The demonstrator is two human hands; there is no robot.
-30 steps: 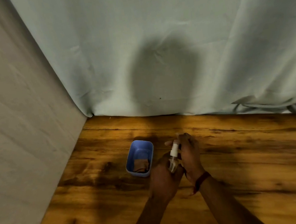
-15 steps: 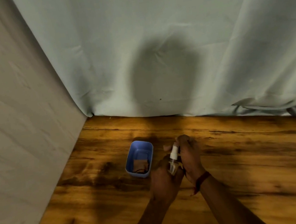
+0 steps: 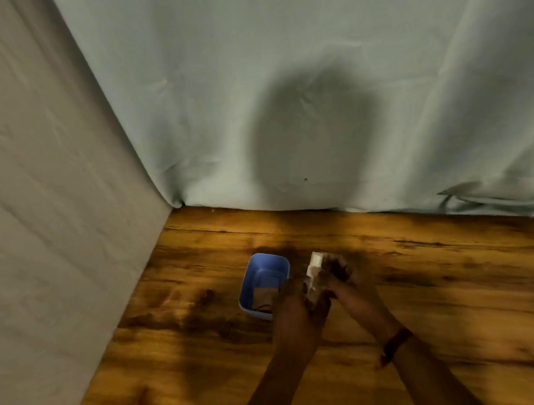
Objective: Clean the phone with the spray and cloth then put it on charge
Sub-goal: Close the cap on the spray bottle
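A small clear spray bottle with a white top stands upright between my two hands over the wooden table. My left hand wraps the bottle's lower body. My right hand holds it from the right, with fingers up at the white top. A small blue tub sits just left of my hands, with a brownish cloth-like thing and a dark cord in it. No phone shows in this view.
The wooden table runs to a beige cloth-covered wall on the left and a pale green curtain at the back. Folds of the curtain lie on the table at the far right.
Both hands stay together on the bottle. My right-hand fingers have shifted at the white top, and the bottle's top has tipped slightly to the right.
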